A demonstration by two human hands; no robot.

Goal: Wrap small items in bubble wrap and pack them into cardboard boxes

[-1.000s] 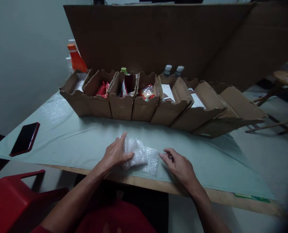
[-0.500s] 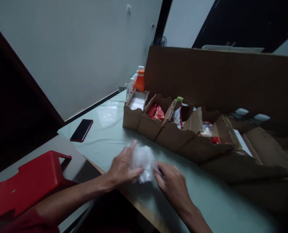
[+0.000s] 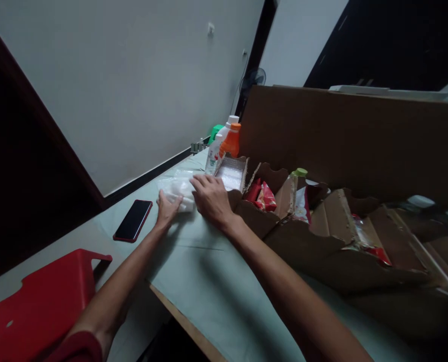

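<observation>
My left hand (image 3: 167,207) grips the left side of a whitish bundle in clear plastic, which looks like bubble wrap (image 3: 186,202). What is inside the bundle cannot be made out. Over its right side reaches my right hand (image 3: 213,199), fingers apart and bent slightly; whether they touch the plastic is unclear. A flat clear plastic sheet (image 3: 166,183) shows on the table behind the bundle. Close to the right hand, the end compartment of a cardboard organiser (image 3: 259,217) holds more bubble wrap (image 3: 231,174).
A phone (image 3: 133,220) lies left of my hands on the pale green tablecloth (image 3: 204,281). Red packets (image 3: 263,196) fill another compartment. An orange bottle (image 3: 230,141) and a white bottle stand at the back. A red plastic stool (image 3: 54,286) is at the lower left.
Both hands and the bundle have moved forward, away from the table's near edge, to the clear sheet. My right hand has come up beside the organiser's end. The view has shifted slightly.
</observation>
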